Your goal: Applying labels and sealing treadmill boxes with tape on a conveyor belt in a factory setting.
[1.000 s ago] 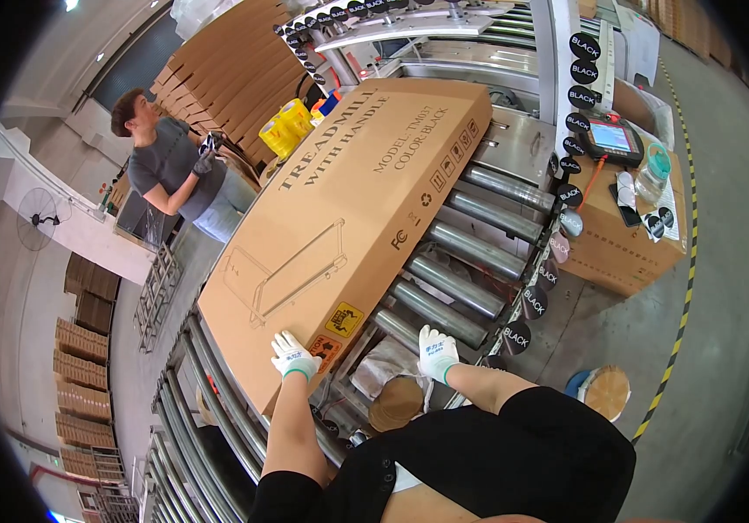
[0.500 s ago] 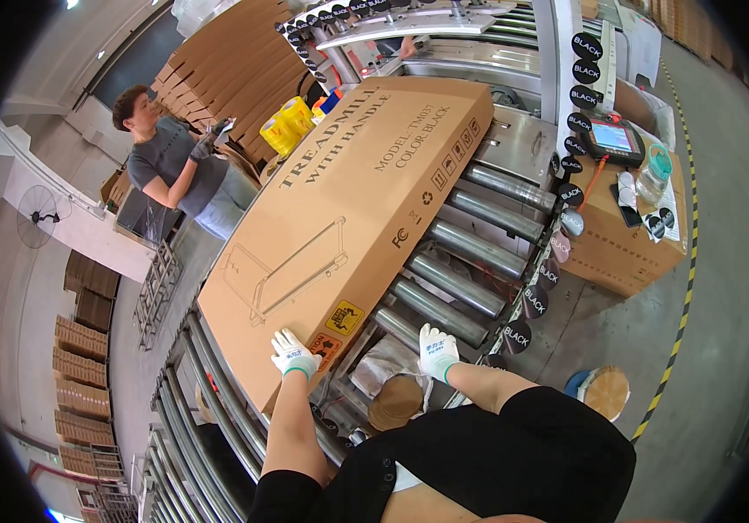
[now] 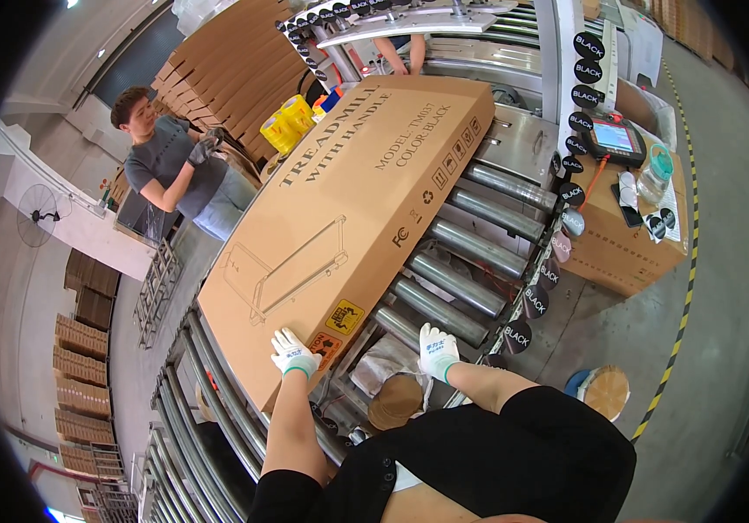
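Unmoved since earlier, left hand (image 3: 294,354) lies flat on the carton (image 3: 348,218); right hand (image 3: 437,349) open on a roller (image 3: 431,310). Rollers may pinch fingers.

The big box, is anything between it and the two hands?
Nothing for the left hand: it lies flat on the box near its corner. The right hand is off the box, over the rollers, with only bare rollers between.

a long, flat brown cardboard box (image 3: 348,227) lies lengthwise on the steel conveyor rollers (image 3: 470,253), printed face up, sealed.
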A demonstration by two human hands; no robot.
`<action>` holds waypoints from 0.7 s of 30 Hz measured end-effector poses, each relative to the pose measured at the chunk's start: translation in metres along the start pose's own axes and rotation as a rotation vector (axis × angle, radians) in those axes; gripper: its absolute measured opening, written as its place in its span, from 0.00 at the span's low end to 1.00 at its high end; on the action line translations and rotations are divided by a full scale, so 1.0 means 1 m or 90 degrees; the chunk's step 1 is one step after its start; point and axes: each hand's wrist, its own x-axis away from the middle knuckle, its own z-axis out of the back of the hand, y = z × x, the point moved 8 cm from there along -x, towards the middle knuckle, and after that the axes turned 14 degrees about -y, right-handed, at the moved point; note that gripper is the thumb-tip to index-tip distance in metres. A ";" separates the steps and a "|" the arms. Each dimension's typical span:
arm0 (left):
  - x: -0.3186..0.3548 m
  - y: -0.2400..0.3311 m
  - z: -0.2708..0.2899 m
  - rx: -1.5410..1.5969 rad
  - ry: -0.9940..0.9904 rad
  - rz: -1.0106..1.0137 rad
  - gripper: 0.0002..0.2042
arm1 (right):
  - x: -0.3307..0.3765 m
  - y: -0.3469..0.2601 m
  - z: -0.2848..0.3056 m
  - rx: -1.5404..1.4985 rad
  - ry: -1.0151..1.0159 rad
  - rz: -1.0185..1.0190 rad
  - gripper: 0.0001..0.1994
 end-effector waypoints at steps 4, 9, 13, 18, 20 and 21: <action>-0.002 -0.001 -0.001 0.004 0.001 0.000 0.55 | 0.002 -0.001 0.002 0.001 -0.004 0.003 0.46; 0.001 0.001 0.000 -0.004 -0.001 -0.001 0.55 | 0.000 0.001 0.000 -0.004 -0.009 -0.004 0.46; 0.001 0.000 0.000 -0.009 -0.005 0.002 0.55 | -0.001 0.000 -0.001 -0.002 -0.012 -0.005 0.46; 0.000 -0.001 -0.001 -0.007 -0.005 0.004 0.55 | 0.001 -0.001 0.001 -0.011 -0.019 0.002 0.46; 0.000 -0.001 -0.001 -0.004 -0.004 0.001 0.55 | 0.000 0.000 0.000 -0.010 -0.019 0.002 0.46; 0.000 -0.001 -0.001 0.000 -0.004 -0.001 0.55 | 0.000 0.000 0.000 -0.009 -0.018 0.003 0.46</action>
